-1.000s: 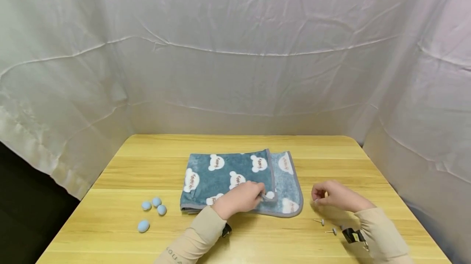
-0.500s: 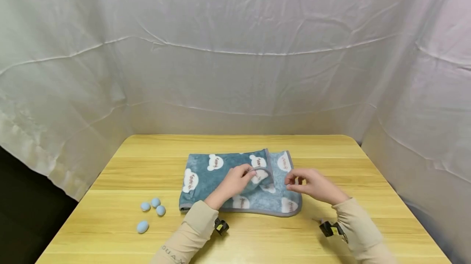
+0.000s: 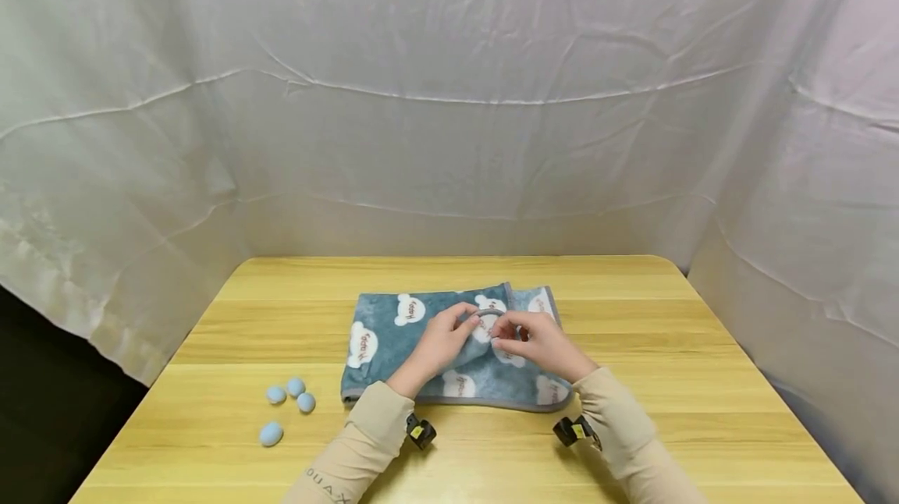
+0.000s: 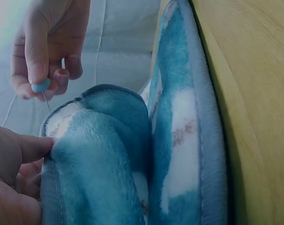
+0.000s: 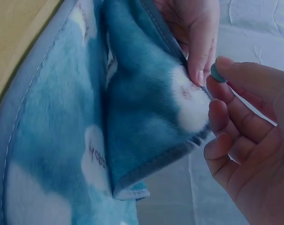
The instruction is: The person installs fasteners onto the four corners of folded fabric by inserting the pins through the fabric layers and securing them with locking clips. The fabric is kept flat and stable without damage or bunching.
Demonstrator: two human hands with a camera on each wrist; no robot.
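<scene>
First, L wrist cam point(image 3: 421, 432) & R wrist cam point(image 3: 579, 432): black, by tan sleeves point(image 3: 375, 430). Nearest blue oval point(image 3: 271, 434), qty 1; blue oval trio point(image 3: 296, 388) slightly farther; all on L side of wood-grain table point(image 3: 182, 426).
L hand point(image 3: 441, 338): thumb & fingers pinching blanket's grey binding.
R hand point(image 3: 537, 340): thumb & index pinching a pin, other fingers curled.
Pin point(image 4: 40, 86): blue head, thin shank, tip at or just beside raised hem nr L thumb; can't tell if pierced.
Blanket point(image 3: 393, 332): teal, white bear-head patches, folded, approx. mid-table; one corner up btwn hands.
Handling (judgement): hold hem taut, L fingertips off pin's line; push slow & straight along shank, w/ tip in sight, as pile may hide it.
Backdrop point(image 3: 449, 153): pale creased cloth, beyond table's far edge.
</scene>
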